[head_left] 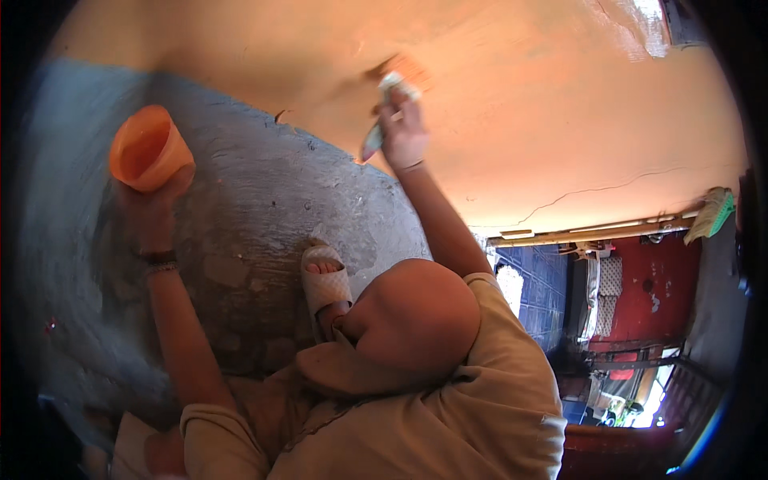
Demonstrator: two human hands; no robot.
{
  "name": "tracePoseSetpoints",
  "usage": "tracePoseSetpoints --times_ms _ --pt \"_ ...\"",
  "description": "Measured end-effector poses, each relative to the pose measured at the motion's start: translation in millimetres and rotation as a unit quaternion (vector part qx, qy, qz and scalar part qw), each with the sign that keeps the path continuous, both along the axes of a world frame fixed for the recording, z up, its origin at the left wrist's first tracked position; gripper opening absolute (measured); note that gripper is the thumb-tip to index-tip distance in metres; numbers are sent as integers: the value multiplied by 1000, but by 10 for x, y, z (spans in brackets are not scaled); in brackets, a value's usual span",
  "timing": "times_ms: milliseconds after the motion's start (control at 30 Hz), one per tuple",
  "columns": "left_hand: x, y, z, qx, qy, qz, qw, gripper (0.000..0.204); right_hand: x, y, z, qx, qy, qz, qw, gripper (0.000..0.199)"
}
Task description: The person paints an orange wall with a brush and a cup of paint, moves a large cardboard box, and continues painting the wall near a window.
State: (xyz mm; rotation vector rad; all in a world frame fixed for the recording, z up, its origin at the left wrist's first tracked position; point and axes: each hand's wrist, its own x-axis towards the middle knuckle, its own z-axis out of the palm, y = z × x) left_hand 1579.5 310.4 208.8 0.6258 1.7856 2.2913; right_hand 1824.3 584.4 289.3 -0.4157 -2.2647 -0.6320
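My left hand [156, 200] is wrapped round the underside of an orange plastic tub [174, 156], which is tilted with its mouth toward the upper left. What lies inside the tub cannot be made out. Up at the orange wall [544, 120], my right hand [408, 140] grips a paintbrush [373, 141], its fingers closed about the handle and slightly blurred. The bristle end rests at or very near the wall, beside a patch of stronger orange [412, 74]. A bracelet circles my left wrist.
Below the wall lies a rough grey concrete floor [248, 176], with my sandalled foot [326, 280] on it and my bent knee close by. To the right, a doorway opens on a room with blue tiles [540, 284] and a red surface [672, 280]. A green-edged broom head [712, 214] is beside it.
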Motion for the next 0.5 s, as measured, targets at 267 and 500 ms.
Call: tracePoseSetpoints --times_ms 267,500 --pt "-120 -177 228 -19 17 44 999 67 -200 253 708 -204 -149 89 963 12" --pt "-119 11 179 82 31 -3 996 69 -342 236 911 148 58 48 986 16"
